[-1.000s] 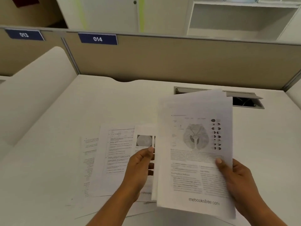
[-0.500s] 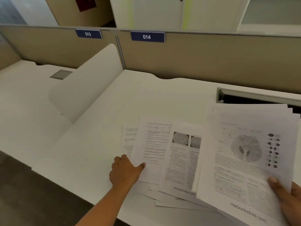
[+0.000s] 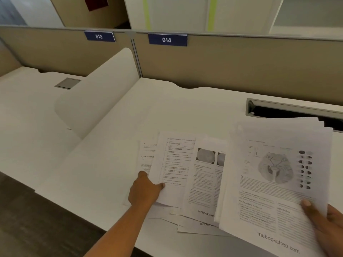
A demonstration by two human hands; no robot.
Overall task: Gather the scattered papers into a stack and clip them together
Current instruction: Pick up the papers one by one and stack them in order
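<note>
Two groups of printed paper take up the near right part of the white desk [image 3: 167,112], whose smooth matte top lies bare toward the back and the left. Its front edge runs diagonally across the lower left, with dark floor [image 3: 27,219] below it. A beige fabric partition [image 3: 241,65] closes the back, carrying blue labels 013 [image 3: 99,36] and 014 [image 3: 167,40]. A white side divider [image 3: 96,97] with a rounded corner bounds the left. At the back right a long metal-rimmed cable slot [image 3: 278,110] gapes dark. The loose sheets [image 3: 176,164] lie fanned and overlapping flat on the desk, thin white pages of small grey text, one with a ruled table and one with round grey pictures; their lower corners jut out unevenly near the front edge. The left hand [image 3: 144,191] is at the left edge of this fan and pinches the ruled sheet, thumb on top and fingers curled beneath. Just to the right, overlapping the fan, the held stack [image 3: 274,182] tilts up off the desk, its top page showing a brain drawing and its far edges stepped. The right hand [image 3: 328,225] grips its lower right corner, thumb pressed on the top page and fingers hidden behind
</note>
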